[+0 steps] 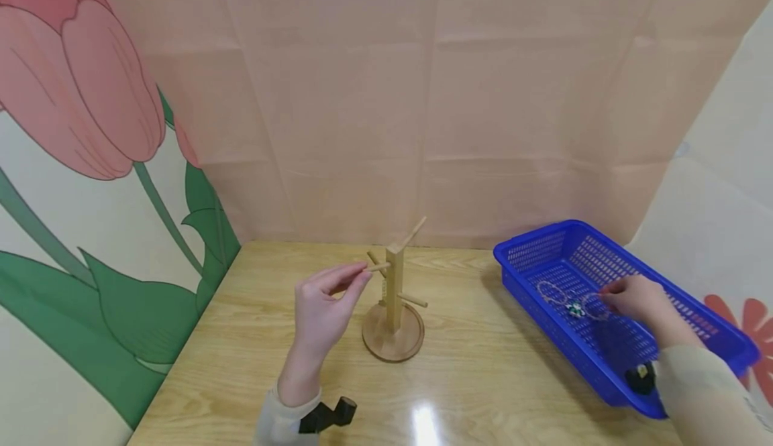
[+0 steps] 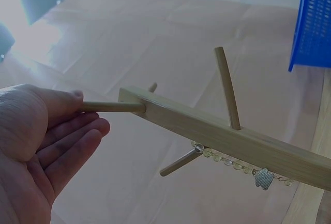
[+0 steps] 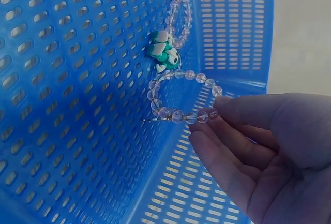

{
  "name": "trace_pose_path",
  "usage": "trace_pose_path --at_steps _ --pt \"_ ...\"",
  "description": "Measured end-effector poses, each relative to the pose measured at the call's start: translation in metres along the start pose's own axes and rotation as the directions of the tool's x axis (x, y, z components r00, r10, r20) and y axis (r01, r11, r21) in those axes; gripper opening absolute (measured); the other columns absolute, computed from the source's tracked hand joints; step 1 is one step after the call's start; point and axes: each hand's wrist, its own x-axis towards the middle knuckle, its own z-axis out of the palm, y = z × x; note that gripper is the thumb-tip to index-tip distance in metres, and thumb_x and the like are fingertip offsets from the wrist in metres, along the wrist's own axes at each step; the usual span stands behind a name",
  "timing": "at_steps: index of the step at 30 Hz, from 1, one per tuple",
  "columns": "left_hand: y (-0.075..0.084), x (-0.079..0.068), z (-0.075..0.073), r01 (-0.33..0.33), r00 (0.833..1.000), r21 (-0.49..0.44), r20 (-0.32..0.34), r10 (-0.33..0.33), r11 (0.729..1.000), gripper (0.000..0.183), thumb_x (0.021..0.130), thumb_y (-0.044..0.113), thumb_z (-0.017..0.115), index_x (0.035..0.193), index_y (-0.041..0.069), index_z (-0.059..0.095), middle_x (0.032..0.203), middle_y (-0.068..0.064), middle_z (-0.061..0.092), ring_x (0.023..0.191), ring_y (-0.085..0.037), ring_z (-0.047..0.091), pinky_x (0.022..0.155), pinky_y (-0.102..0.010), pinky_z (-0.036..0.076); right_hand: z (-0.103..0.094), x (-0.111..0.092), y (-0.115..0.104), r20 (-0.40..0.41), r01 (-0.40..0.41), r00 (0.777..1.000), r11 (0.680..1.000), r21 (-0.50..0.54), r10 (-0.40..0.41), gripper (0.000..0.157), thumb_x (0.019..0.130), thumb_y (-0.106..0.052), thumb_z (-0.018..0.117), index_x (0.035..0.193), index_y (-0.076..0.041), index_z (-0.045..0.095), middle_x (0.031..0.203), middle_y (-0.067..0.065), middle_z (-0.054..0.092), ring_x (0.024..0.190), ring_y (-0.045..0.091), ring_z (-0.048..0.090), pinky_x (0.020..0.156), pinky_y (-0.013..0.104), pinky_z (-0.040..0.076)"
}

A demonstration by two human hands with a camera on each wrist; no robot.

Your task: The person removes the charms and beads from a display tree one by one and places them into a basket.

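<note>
My left hand [image 1: 326,305] pinches one slim peg [image 2: 111,107] of a wooden stand [image 1: 394,292] between thumb and index finger; in the left wrist view the other fingers lie below the peg, apart from it. The stand is upright on the table [image 1: 483,372], on a round base [image 1: 392,350], with further pegs pointing outward. From one of these hangs a beaded bracelet [image 2: 222,159] with a pale charm [image 2: 264,179].

My right hand [image 1: 640,302] reaches inside the blue basket [image 1: 543,345], to the right of the stand. There I see its thumb and fingertips pinching the edge of a second bracelet [image 3: 177,116], a ring of clear, faintly pink beads. A green-and-white charm [image 3: 164,52] lies just beside that ring, and beyond it is another loop of beads [image 3: 188,14]; I cannot tell how the three are joined. A black object [image 1: 641,377], partly hidden by the right sleeve [image 1: 694,382], lies at the basket's near end. Behind the table I see a pinkish cloth [image 1: 362,97].
</note>
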Motion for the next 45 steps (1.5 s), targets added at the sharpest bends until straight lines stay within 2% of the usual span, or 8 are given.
trace_pose_path --at_steps 4,9,12,23,33,40,42,45 --pt "0.000 0.000 0.000 0.002 1.000 0.001 -0.002 -0.002 1.000 0.013 0.092 -0.003 0.084 0.104 -0.002 0.083 0.098 -0.013 0.081 0.081 -0.023 0.080 0.071 -0.025 0.064 -0.002 -0.002 -0.003 -0.025 0.004 1.000 1.000 -0.021 -0.004 0.029 0.099 -0.021 0.073 0.101 0.008 0.077 0.079 0.008 0.073 0.076 0.026 0.066 0.071 0.055 0.057" --pt "0.000 0.000 0.000 0.002 1.000 0.005 -0.002 -0.002 1.000 0.013 0.092 -0.003 0.084 0.104 -0.002 0.083 0.098 -0.013 0.081 0.081 -0.023 0.079 0.072 -0.024 0.064 -0.004 -0.004 -0.004 -0.059 0.005 0.998 0.999 -0.034 -0.007 0.038 0.100 -0.024 0.072 0.108 0.014 0.074 0.095 0.027 0.075 0.093 0.052 0.068 0.080 0.068 0.055" --pt "0.001 0.000 -0.001 -0.002 1.000 0.005 -0.001 0.002 1.000 0.013 0.091 -0.003 0.084 0.104 -0.003 0.083 0.098 -0.013 0.081 0.081 -0.023 0.080 0.072 -0.024 0.064 -0.003 -0.004 -0.004 -0.066 0.007 0.998 0.999 -0.034 -0.009 0.044 0.101 -0.027 0.070 0.111 0.016 0.072 0.101 0.032 0.074 0.100 0.059 0.065 0.082 0.071 0.054" --pt "0.001 0.001 -0.001 0.004 1.000 0.002 0.005 -0.004 1.000 0.012 0.091 -0.004 0.083 0.104 -0.003 0.083 0.098 -0.013 0.081 0.081 -0.023 0.080 0.072 -0.024 0.064 -0.003 -0.004 0.002 -0.074 0.011 0.997 1.000 -0.025 -0.012 0.047 0.105 -0.031 0.065 0.110 0.015 0.073 0.088 0.019 0.076 0.089 0.047 0.070 0.079 0.067 0.056" --pt "-0.001 0.000 -0.001 0.009 1.000 0.000 0.002 -0.009 1.000 0.013 0.091 -0.003 0.084 0.104 -0.002 0.083 0.098 -0.012 0.081 0.081 -0.023 0.079 0.072 -0.024 0.064 -0.006 -0.007 0.000 -0.078 -0.001 0.997 1.000 -0.013 0.000 0.049 0.108 -0.034 0.061 0.107 0.013 0.075 0.088 0.016 0.075 0.089 0.044 0.070 0.078 0.066 0.056" --pt "-0.001 0.001 0.000 0.010 1.000 0.003 0.000 -0.010 1.000 0.013 0.092 -0.002 0.083 0.105 -0.001 0.083 0.098 -0.011 0.081 0.081 -0.022 0.079 0.071 -0.025 0.064 -0.017 -0.012 -0.005 -0.069 0.002 0.998 1.000 0.005 -0.001 0.050 0.111 -0.035 0.056 0.105 0.012 0.075 0.086 0.013 0.075 0.086 0.039 0.069 0.079 0.065 0.056" --pt "0.000 0.001 0.000 0.009 1.000 0.001 -0.001 -0.009 1.000 0.013 0.092 -0.003 0.083 0.105 -0.002 0.083 0.098 -0.012 0.081 0.081 -0.022 0.079 0.071 -0.025 0.064 -0.020 -0.015 -0.009 -0.068 0.010 0.998 1.000 0.029 -0.008 0.052 0.112 -0.035 0.053 0.108 0.013 0.074 0.088 0.013 0.076 0.086 0.035 0.070 0.081 0.065 0.056" --pt "0.001 0.000 -0.001 0.014 1.000 0.002 -0.005 -0.014 1.000 0.013 0.092 -0.004 0.083 0.104 -0.003 0.083 0.098 -0.012 0.081 0.081 -0.023 0.079 0.072 -0.024 0.064 -0.026 -0.019 -0.017 -0.081 0.019 0.997 0.997 0.076 -0.013 0.056 0.114 -0.037 0.051 0.119 0.015 0.071 0.093 0.015 0.078 0.084 0.024 0.071 0.078 0.053 0.060"
